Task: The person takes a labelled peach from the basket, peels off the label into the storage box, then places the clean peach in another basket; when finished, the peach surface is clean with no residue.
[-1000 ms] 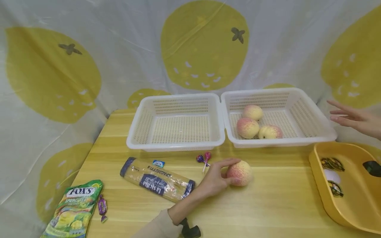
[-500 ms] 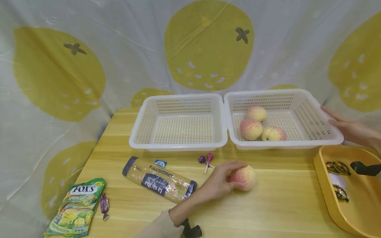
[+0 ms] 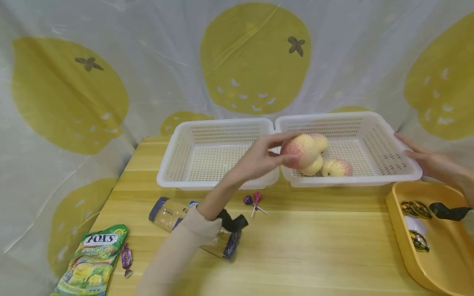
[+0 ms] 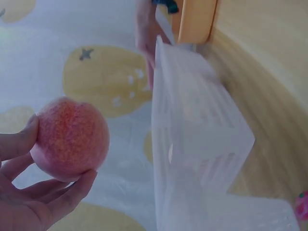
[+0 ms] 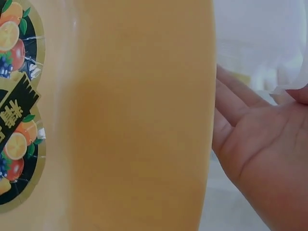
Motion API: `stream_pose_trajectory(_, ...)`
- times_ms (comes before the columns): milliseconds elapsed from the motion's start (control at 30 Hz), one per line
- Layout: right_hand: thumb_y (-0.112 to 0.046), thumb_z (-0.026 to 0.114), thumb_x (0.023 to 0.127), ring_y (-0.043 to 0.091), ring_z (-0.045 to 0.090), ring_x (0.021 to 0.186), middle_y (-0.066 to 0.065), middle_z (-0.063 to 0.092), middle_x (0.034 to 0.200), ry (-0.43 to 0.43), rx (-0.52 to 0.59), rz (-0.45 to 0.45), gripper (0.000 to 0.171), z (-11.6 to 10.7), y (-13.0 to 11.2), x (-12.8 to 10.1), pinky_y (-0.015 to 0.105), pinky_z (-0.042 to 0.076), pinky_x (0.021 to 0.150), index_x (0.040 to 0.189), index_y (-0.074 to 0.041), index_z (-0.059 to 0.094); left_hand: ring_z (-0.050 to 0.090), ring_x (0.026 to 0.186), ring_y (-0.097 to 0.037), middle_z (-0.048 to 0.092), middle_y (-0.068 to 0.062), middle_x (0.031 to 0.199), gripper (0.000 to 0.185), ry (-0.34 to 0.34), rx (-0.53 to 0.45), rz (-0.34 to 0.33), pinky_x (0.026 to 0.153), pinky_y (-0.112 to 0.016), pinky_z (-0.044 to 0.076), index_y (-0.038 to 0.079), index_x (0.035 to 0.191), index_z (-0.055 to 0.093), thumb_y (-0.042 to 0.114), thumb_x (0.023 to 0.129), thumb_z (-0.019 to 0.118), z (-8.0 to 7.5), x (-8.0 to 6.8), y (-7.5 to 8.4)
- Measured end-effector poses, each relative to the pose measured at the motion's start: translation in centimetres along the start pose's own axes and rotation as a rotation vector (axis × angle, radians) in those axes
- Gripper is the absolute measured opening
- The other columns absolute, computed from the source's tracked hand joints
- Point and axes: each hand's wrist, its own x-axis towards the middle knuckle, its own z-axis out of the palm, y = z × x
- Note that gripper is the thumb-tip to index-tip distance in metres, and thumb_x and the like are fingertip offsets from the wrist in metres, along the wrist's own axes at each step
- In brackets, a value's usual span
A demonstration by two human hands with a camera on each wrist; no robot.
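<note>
- Holding a peach point(image 3: 298, 150) in its fingertips, the left hand point(image 3: 259, 158) keeps the fruit in the air above the seam between the two white baskets, at the near left corner of the right basket point(image 3: 385, 123).
- Left wrist view confirms the hold: fingers and thumb curl round the peach point(image 4: 71, 138), clear of the basket wall point(image 4: 192, 125).
- Right hand point(image 3: 426, 160) lies flat against the right basket's outer right wall, fingers straight and together, holding nothing; right wrist view shows its open palm point(image 5: 262, 159) beside the yellow tray point(image 5: 144, 120).
- Right basket contains further peaches point(image 3: 337, 167), partly hidden behind the held one.
- Left basket point(image 3: 177, 152) stands touching the right one.
- On the wooden table point(image 3: 314, 246): spaghetti packet point(image 3: 166, 211) under the left forearm, two lollipops point(image 3: 253, 200), a Fox's candy bag point(image 3: 92, 259) with a purple wrapped sweet point(image 3: 126, 258) just beside it.
- Yellow tray point(image 3: 400, 222) sits at the near right, with small items inside, too small to identify.
</note>
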Motion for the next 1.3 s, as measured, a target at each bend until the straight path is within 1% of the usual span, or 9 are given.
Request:
stream_pose_trajectory(167,-0.008,0.018,0.114,-0.007,0.063,0.114,-0.039,0.055,0.134,0.022,0.042,-0.018,0.067,0.5,0.1,0.2,0.020,0.056,0.085,0.162,-0.041,-0.013,0.060,0.132,-0.022,0.059,-0.009,0.152,0.050,0.124,0.070,-0.029,0.097,-0.026,0.052,0.014,0.146,0.060,0.007,0.098,0.070,-2.3,5.9,-3.2)
stream_pose_trajectory(267,-0.008,0.017,0.114,-0.005,0.063,0.116,-0.037,0.055,0.137,-0.012,0.052,-0.048,0.067,0.6,0.1,0.5,0.019,0.056,0.087,0.162,-0.040,-0.015,0.059,0.096,-0.016,0.065,-0.014,0.143,0.047,0.136,0.125,-0.043,0.076,-0.020,0.042,0.010,0.143,0.062,0.003,0.097,0.069,-2.6,8.4,-5.1)
stream_pose_trajectory(400,-0.011,0.018,0.114,-0.009,0.060,0.118,-0.042,0.050,0.136,-0.012,-0.048,-0.044,0.065,0.6,-0.1,0.8,0.016,0.054,0.088,0.162,-0.040,-0.016,0.030,0.064,-0.012,0.066,-0.017,0.141,0.046,0.109,0.188,-0.055,0.060,-0.019,0.029,0.005,0.140,0.064,-0.005,0.095,0.066,-2.1,10.4,-6.4)
stream_pose_trajectory(600,-0.013,0.018,0.115,-0.013,0.057,0.117,-0.042,0.049,0.130,0.002,-0.088,-0.017,0.065,0.4,-0.1,0.8,0.016,0.053,0.087,0.161,-0.043,-0.016,0.058,0.099,-0.015,0.060,-0.014,0.149,0.048,0.018,0.250,-0.140,0.065,-0.019,0.034,0.000,0.140,0.062,-0.009,0.092,0.065,-1.1,12.6,-6.4)
stream_pose_trajectory(700,-0.014,0.018,0.115,-0.013,0.057,0.117,-0.041,0.047,0.131,0.024,-0.112,-0.007,0.065,0.5,-0.1,0.6,0.016,0.053,0.087,0.161,-0.043,-0.016,0.055,0.133,-0.020,0.061,-0.014,0.147,0.049,0.012,0.281,-0.177,0.076,-0.018,0.037,0.000,0.138,0.064,-0.011,0.090,0.063,-0.9,13.6,-6.3)
stream_pose_trajectory(867,-0.014,0.018,0.115,-0.013,0.056,0.118,-0.040,0.045,0.134,0.032,-0.136,-0.012,0.064,0.6,0.1,0.3,0.016,0.053,0.088,0.161,-0.042,-0.018,0.047,0.147,-0.026,0.064,-0.014,0.144,0.044,0.002,0.292,-0.225,0.105,-0.019,0.047,0.000,0.132,0.068,-0.008,0.090,0.070,-0.5,14.8,-6.2)
stream_pose_trajectory(1067,-0.013,0.017,0.115,-0.012,0.057,0.119,-0.041,0.047,0.134,0.039,-0.115,-0.028,0.064,0.8,0.3,0.2,0.015,0.052,0.088,0.162,-0.042,-0.017,0.049,0.145,-0.029,0.063,-0.020,0.143,0.046,-0.005,0.259,-0.293,0.084,-0.020,0.051,-0.001,0.130,0.069,-0.013,0.086,0.068,0.4,15.3,-6.2)
stream_pose_trajectory(1167,-0.014,0.016,0.115,-0.015,0.054,0.120,-0.040,0.039,0.146,0.036,-0.138,-0.025,0.064,0.8,0.3,0.1,0.015,0.050,0.088,0.161,-0.041,-0.018,0.066,0.112,-0.019,0.060,-0.019,0.147,0.045,-0.014,0.276,-0.358,0.067,-0.019,0.043,0.003,0.134,0.068,-0.006,0.091,0.069,0.8,15.5,-6.5)
stream_pose_trajectory(1300,-0.020,0.016,0.115,-0.021,0.047,0.120,-0.029,0.009,0.165,0.059,-0.224,0.015,0.063,0.9,0.1,0.0,0.014,0.049,0.087,0.160,-0.044,-0.021,0.044,0.064,-0.010,0.058,-0.015,0.151,0.044,-0.053,0.309,-0.450,0.060,-0.025,0.045,0.013,0.138,0.067,0.010,0.095,0.074,1.1,15.6,-6.9)
